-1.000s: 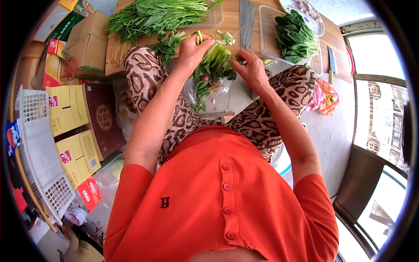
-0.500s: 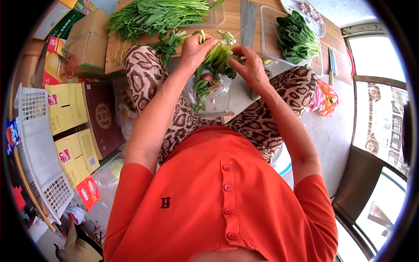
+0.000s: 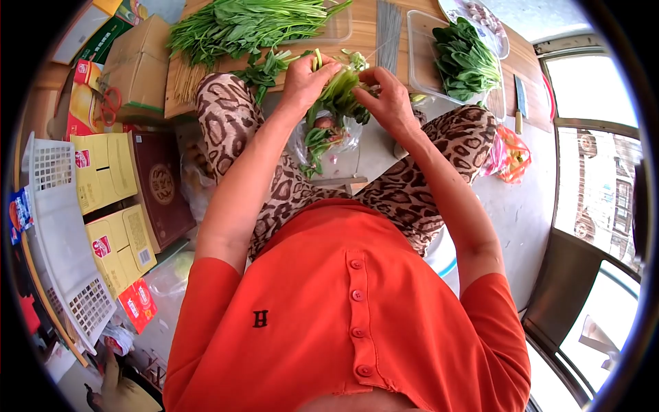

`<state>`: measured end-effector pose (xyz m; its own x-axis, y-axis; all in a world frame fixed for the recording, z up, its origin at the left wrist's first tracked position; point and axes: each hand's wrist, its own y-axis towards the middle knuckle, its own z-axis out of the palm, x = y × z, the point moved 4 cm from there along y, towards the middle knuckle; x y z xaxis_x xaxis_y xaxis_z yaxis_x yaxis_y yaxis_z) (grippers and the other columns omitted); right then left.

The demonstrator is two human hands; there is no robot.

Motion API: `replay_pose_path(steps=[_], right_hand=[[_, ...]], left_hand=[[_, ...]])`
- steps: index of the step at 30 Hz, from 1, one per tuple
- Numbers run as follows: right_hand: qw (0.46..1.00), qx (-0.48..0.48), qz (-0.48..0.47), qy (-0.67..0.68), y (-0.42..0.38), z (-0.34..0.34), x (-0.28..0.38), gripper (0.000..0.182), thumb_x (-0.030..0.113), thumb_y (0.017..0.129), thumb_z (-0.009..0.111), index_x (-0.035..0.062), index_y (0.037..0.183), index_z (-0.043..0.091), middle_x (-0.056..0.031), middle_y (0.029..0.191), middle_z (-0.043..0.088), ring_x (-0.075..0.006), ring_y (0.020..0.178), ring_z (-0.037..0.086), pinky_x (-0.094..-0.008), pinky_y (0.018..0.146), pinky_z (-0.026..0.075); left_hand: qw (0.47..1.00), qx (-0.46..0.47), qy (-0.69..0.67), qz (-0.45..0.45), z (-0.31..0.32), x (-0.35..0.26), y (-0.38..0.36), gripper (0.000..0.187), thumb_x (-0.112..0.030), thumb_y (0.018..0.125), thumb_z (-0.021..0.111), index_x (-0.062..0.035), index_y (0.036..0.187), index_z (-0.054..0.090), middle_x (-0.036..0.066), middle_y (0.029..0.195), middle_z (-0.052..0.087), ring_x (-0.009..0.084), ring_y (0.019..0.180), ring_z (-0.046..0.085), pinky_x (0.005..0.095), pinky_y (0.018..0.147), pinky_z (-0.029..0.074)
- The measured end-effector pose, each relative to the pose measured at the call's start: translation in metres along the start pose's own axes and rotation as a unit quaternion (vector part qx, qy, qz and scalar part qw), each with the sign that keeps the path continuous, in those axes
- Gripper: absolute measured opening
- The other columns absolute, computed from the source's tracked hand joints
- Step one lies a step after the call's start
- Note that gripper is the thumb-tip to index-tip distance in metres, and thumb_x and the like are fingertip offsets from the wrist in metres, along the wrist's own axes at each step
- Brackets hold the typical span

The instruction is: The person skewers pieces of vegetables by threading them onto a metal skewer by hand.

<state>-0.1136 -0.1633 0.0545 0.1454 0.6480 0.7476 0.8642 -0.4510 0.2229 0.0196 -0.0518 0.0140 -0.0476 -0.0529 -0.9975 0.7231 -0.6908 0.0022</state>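
Between my two hands is a leafy green vegetable, held over a plastic bag with leaf scraps in it. My left hand is closed around its stalks, and a pale stem end pokes up past the fingers. My right hand is closed at the leaves on the other side, thumb and fingers pinched together. Just beyond my left hand, some loose leafy stems lie at the edge of the wooden table.
A big bunch of long-stemmed greens lies at the back left. On the right are a clear tray, dark leafy greens and a knife. Thin sticks lie between. Cardboard boxes and a white basket stand left.
My right hand has shifted slightly left and up, its fingers drawn closer over the leaves. My left hand has hardly moved and keeps its hold.
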Motion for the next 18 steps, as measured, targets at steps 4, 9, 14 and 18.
replay_pose_path(steps=[4,9,14,18], right_hand=[[1.0,0.012,-0.013,0.01,0.006,0.004,0.005,0.023,0.02,0.077,0.065,0.0029,0.093,0.061,-0.0116,0.09,0.062,-0.0277,0.083,0.062,-0.0358,0.072,0.049],[1.0,0.011,0.007,-0.001,0.004,0.005,-0.002,0.024,0.019,0.077,0.065,0.0022,0.092,0.061,-0.0125,0.089,0.063,-0.0281,0.082,0.062,-0.0366,0.072,0.049],[1.0,0.012,0.009,0.022,0.006,0.007,0.001,0.023,0.019,0.077,0.065,0.002,0.093,0.061,-0.0132,0.089,0.062,-0.0287,0.082,0.062,-0.0367,0.072,0.049],[0.998,0.032,0.036,0.035,0.01,0.006,0.002,0.027,0.02,0.077,0.066,0.0013,0.094,0.06,-0.0149,0.091,0.062,-0.0296,0.082,0.062,-0.0375,0.072,0.049]], left_hand=[[1.0,0.006,0.002,-0.005,0.0,0.002,0.0,0.01,-0.013,0.086,0.066,-0.004,0.085,0.063,-0.005,0.071,0.057,0.0031,0.062,0.049,0.0188,0.056,0.04],[1.0,0.005,-0.008,0.002,0.001,0.0,-0.002,0.01,-0.013,0.086,0.066,-0.0039,0.085,0.063,-0.004,0.071,0.057,0.0028,0.062,0.049,0.0185,0.056,0.041],[1.0,0.005,0.012,0.01,0.001,-0.001,0.0,0.01,-0.013,0.086,0.066,-0.0036,0.085,0.063,-0.004,0.071,0.057,0.0033,0.061,0.049,0.0189,0.055,0.041],[1.0,0.008,-0.006,0.011,0.001,-0.003,-0.002,0.01,-0.014,0.086,0.066,-0.0036,0.085,0.063,-0.004,0.071,0.057,0.0033,0.061,0.049,0.0192,0.055,0.04]])
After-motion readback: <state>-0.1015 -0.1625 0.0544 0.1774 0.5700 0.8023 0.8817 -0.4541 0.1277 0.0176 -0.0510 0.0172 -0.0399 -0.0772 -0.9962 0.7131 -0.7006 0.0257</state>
